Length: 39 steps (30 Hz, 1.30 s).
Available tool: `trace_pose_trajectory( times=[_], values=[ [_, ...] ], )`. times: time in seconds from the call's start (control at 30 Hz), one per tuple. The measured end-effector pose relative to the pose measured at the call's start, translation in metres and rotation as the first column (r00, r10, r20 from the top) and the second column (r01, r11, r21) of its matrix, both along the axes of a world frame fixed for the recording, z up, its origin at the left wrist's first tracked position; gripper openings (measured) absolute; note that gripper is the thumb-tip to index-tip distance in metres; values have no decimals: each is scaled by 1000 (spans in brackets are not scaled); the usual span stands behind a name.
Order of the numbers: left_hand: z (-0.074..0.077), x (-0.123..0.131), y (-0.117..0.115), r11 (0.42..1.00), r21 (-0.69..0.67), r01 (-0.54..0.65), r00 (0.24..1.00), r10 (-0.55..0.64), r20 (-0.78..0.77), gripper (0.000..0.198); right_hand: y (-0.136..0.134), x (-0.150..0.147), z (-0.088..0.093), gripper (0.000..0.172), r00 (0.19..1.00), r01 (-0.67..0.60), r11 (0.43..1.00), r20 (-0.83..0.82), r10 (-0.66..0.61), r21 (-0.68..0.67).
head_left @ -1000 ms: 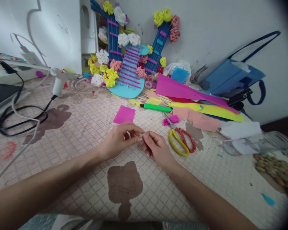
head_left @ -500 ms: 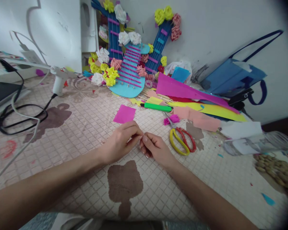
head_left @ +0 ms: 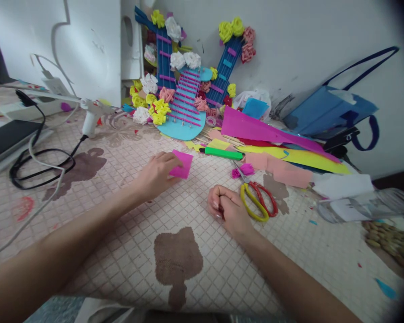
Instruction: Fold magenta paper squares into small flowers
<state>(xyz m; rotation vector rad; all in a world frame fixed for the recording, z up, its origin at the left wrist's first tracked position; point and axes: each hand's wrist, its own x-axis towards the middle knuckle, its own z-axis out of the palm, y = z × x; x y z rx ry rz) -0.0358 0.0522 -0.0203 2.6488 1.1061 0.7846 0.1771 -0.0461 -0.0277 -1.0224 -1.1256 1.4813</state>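
My left hand (head_left: 157, 175) reaches over the left part of a magenta paper square (head_left: 186, 167) that lies on the table. Its fingertips touch the paper, and a gap shows between forefinger and thumb. To the right, my right hand (head_left: 229, 210) rests on the table with its fingers curled in and the thumb pressed against them; whatever it may hold is hidden. Scissors (head_left: 254, 202) with one yellow and one red handle lie just beyond that hand. A crumpled magenta paper piece (head_left: 245, 170) sits by the blades, below a green craft knife or marker (head_left: 224, 153).
Paper-flower decorations with a light blue board (head_left: 182, 128) lean on the wall. Coloured paper sheets (head_left: 272, 132) spread at the back right. A white glue gun (head_left: 90, 119) and its black cord stand left. A clear bottle (head_left: 366, 205) and a blue bag (head_left: 330, 110) are right.
My hands have come apart. The left has moved away and up to the magenta square, while the right stays near its place, fingers curled. The view has shifted slightly.
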Motion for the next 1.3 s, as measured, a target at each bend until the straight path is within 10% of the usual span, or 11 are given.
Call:
trace_pose_trajectory(
  times=[0.47,0.7,0.9,1.17,1.3],
  values=[
    [-5,5,6,997,80,15,984,-1,-176,18,0,3,2,31,978,61,998,196,-65,26],
    [0,17,-18,994,34,103,995,-103,-11,14,0,2,-1,17,851,71,951,479,-216,302],
    [3,35,-55,954,27,299,954,-298,-26,13,-1,2,5,29,683,-136,833,660,-313,536],
    [1,22,-43,947,-92,308,951,-310,-10,38,3,20,6,13,643,-302,828,742,-189,472],
    [-2,18,-33,908,-109,405,914,-402,47,12,3,28,10,14,608,-439,812,793,-46,384]
  ],
)
